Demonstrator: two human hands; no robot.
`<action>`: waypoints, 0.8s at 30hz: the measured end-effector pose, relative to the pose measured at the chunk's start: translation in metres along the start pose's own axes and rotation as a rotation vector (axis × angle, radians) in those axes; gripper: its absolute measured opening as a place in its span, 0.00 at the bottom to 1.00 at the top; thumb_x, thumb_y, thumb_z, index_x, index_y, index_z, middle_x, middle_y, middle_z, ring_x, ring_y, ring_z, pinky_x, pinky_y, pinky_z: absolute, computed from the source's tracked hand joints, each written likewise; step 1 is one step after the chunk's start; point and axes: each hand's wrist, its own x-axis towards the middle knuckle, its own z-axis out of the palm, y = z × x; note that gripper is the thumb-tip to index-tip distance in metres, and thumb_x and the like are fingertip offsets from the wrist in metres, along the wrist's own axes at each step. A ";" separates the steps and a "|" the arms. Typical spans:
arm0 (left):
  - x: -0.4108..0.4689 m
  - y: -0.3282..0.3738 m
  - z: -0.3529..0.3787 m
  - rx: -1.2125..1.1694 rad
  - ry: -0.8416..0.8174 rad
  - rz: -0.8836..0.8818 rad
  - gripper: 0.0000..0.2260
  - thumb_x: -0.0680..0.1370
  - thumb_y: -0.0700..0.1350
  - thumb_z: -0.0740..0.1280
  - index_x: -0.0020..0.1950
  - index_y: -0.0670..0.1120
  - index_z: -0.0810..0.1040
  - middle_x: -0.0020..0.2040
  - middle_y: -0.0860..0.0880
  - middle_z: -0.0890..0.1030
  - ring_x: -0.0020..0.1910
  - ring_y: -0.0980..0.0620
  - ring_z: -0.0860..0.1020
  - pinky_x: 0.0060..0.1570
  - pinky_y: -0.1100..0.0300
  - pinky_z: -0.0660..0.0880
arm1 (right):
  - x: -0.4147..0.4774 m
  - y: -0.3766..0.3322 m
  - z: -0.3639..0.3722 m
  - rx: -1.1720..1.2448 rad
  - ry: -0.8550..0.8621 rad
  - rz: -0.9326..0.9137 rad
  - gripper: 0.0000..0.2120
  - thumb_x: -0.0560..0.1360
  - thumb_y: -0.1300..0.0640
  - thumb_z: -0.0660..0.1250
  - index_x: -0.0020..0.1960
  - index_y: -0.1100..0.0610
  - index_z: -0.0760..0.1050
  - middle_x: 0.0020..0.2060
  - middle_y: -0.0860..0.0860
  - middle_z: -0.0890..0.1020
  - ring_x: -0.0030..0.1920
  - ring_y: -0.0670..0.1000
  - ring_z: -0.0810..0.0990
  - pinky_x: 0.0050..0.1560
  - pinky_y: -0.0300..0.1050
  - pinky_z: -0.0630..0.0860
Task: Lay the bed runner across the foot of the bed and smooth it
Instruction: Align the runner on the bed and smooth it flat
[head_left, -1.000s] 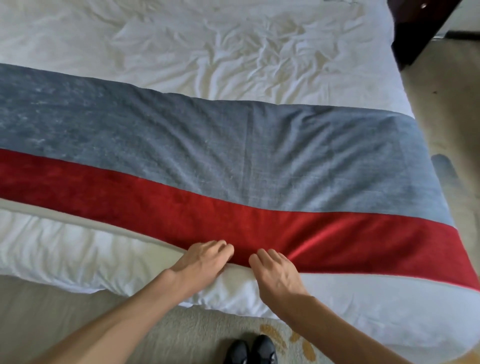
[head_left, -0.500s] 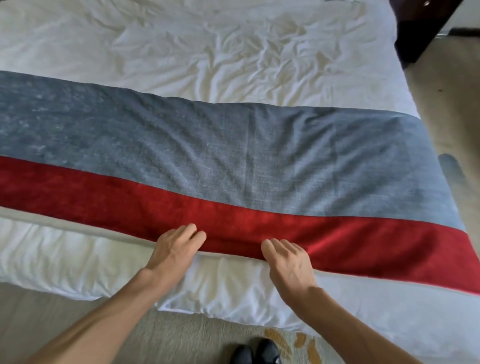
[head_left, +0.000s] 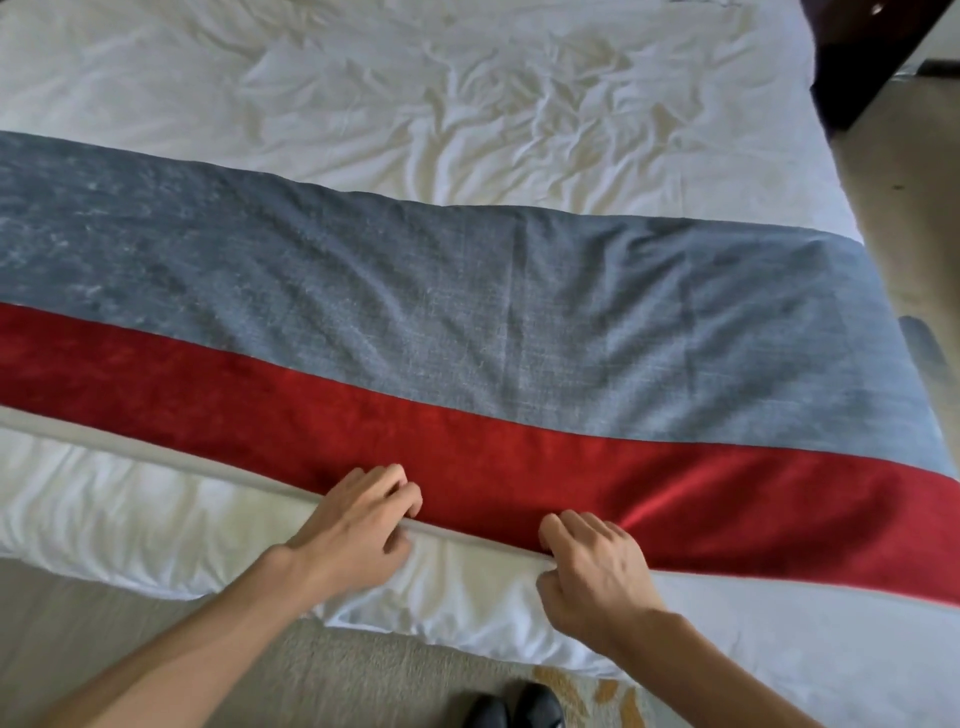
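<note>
Bed runner (head_left: 467, 322) lies flat across the foot of the bed (head_left: 415, 93), spanning the whole width of the view. Two bands: a wide grey-blue woven band on the far side of the hands, a narrower deep red velvety band nearest them, finished with a thin pale piped edge. The right end drapes over the bed's side. Faint creases fan through the grey band just beyond the hands.

Left hand (head_left: 353, 525): fingers curled, tips on the red band, thumb tucked under at the piped edge. It pinches the runner's near hem. Right hand (head_left: 597, 564): same posture, fingers bent over the hem, thumb below it, gripping the edge. The two hands sit side by side with a gap of hem between them, both forearms bare.

Beneath and nearer than the hands, a puffy white duvet (head_left: 130, 519) bulges over the bed's foot, soft and lightly wrinkled. Beyond the runner the white sheet is heavily crumpled, with yellowish tinges in the folds.

Below the hands: beige carpet (head_left: 311, 675) with an orange pattern, and the toes of dark shoes (head_left: 514, 709). Far right of the right hand, dark wooden furniture (head_left: 857, 57).
</note>
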 end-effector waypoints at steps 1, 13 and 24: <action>0.001 -0.003 -0.005 -0.005 -0.016 0.007 0.08 0.68 0.47 0.62 0.46 0.50 0.74 0.44 0.54 0.70 0.38 0.56 0.68 0.41 0.60 0.67 | 0.002 -0.003 -0.003 0.021 -0.001 0.001 0.06 0.56 0.57 0.60 0.34 0.56 0.68 0.28 0.48 0.70 0.26 0.51 0.68 0.24 0.44 0.68; -0.005 -0.072 -0.017 0.136 -0.213 -0.358 0.33 0.73 0.62 0.38 0.77 0.53 0.49 0.78 0.45 0.43 0.76 0.44 0.44 0.72 0.43 0.42 | 0.082 -0.083 0.008 -0.024 -0.067 -0.053 0.10 0.65 0.55 0.71 0.46 0.53 0.79 0.46 0.54 0.78 0.42 0.55 0.77 0.40 0.49 0.75; -0.080 -0.227 -0.066 0.132 0.013 -0.147 0.23 0.73 0.58 0.60 0.55 0.42 0.76 0.54 0.46 0.72 0.50 0.46 0.75 0.52 0.51 0.71 | 0.139 -0.204 0.055 -0.009 -0.042 -0.055 0.14 0.57 0.62 0.75 0.39 0.54 0.76 0.35 0.50 0.73 0.33 0.51 0.72 0.30 0.43 0.68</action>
